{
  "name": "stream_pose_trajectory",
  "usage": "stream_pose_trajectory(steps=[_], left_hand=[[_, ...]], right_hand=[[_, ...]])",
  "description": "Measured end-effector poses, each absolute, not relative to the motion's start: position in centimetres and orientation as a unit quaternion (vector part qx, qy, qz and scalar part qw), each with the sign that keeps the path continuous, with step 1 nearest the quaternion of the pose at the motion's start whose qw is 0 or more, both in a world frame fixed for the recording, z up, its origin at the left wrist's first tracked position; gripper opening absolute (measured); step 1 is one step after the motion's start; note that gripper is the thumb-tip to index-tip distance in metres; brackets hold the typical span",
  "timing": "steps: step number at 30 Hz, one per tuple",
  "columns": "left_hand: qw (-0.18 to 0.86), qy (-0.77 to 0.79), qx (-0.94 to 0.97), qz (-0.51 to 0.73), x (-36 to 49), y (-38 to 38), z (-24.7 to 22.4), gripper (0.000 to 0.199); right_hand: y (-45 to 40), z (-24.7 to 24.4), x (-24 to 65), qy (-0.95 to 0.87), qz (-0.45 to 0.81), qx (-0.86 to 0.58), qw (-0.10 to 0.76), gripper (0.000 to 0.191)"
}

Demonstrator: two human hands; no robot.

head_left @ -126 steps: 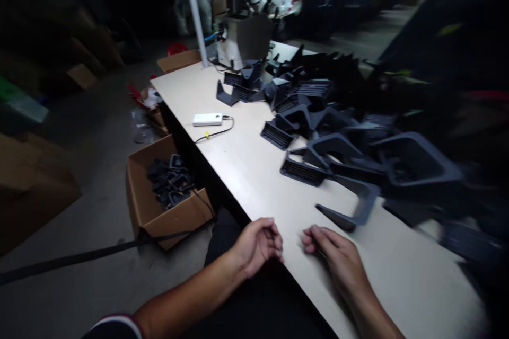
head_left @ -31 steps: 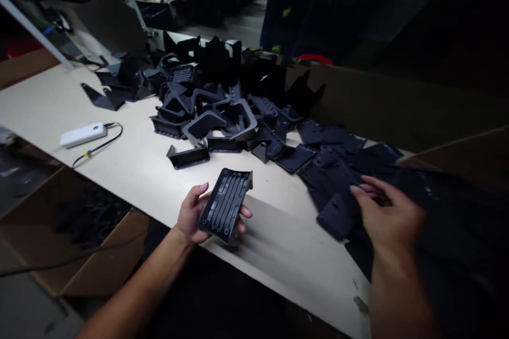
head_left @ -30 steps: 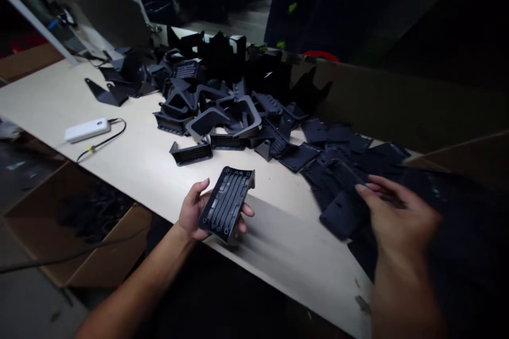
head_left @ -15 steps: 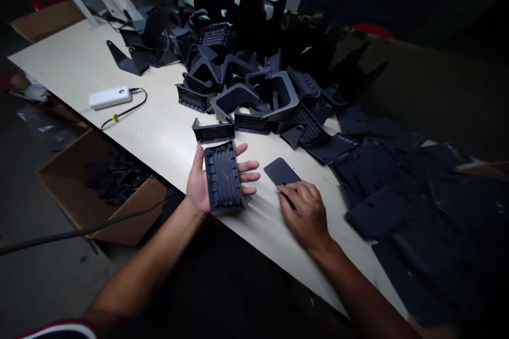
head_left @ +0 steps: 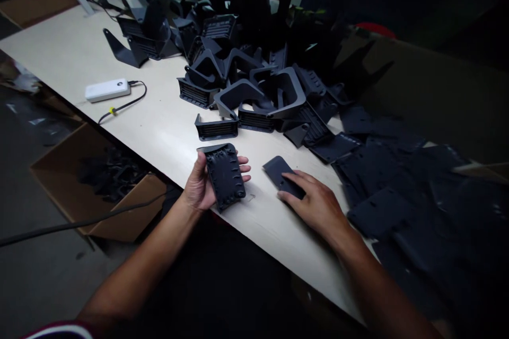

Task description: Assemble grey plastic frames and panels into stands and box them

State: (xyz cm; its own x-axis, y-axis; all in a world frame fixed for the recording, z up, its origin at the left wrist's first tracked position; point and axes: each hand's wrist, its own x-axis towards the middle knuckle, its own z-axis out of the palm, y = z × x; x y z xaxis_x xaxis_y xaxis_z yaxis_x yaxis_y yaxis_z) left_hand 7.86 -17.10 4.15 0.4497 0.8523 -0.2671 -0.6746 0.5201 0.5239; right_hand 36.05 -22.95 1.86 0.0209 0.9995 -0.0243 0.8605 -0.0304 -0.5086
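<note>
My left hand (head_left: 199, 188) holds a dark plastic bracket (head_left: 226, 176) over the table's near edge. The thumb presses its left side, while the other fingers reach behind it and show at its right. Small knobs line the edges of the face turned toward me. To the right, a flat dark plastic plate (head_left: 281, 172) with a rounded corner is in my right hand (head_left: 312, 198). My index finger lies across the plate and my thumb is at its near edge; the hand covers its lower right part. Whether the plate is lifted off the table, I cannot tell.
Dark angled brackets (head_left: 238, 92) are heaped at the back of the white table (head_left: 159, 132). Flat dark plates (head_left: 382, 212) overlap at the right. A white box-shaped device (head_left: 107, 90) with a cable lies left. Below stands a cardboard box (head_left: 131, 217) of dark parts.
My left hand has closed its thumb over the bracket, which was lying on the open palm, and turned it. My right fingers have shifted farther over the plate. The view has shifted slightly.
</note>
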Motion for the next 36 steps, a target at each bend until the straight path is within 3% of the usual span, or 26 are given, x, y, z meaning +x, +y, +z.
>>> stream_pose_trajectory(steps=[4, 7, 13, 36], left_hand=[[0.826, 0.250, 0.188, 0.469, 8.3, -17.2, 3.9, 0.077], [0.820, 0.258, 0.179, 0.478, 8.9, -17.1, 3.8, 0.071], [0.806, 0.286, 0.174, 0.488, 10.1, -17.1, 3.7, 0.072], [0.809, 0.299, 0.144, 0.485, 11.2, -16.8, 3.9, 0.064]], right_hand=[[-23.9, 6.1, 33.3, -0.638, 0.277, -0.630, 0.345, 0.048], [-24.6, 8.3, 30.1, -0.644, 0.284, -0.587, 0.399, 0.051], [-24.2, 7.3, 25.6, -0.675, 0.218, -0.580, 0.401, 0.053], [-23.3, 6.8, 25.5, -0.661, 0.229, -0.580, 0.417, 0.049]])
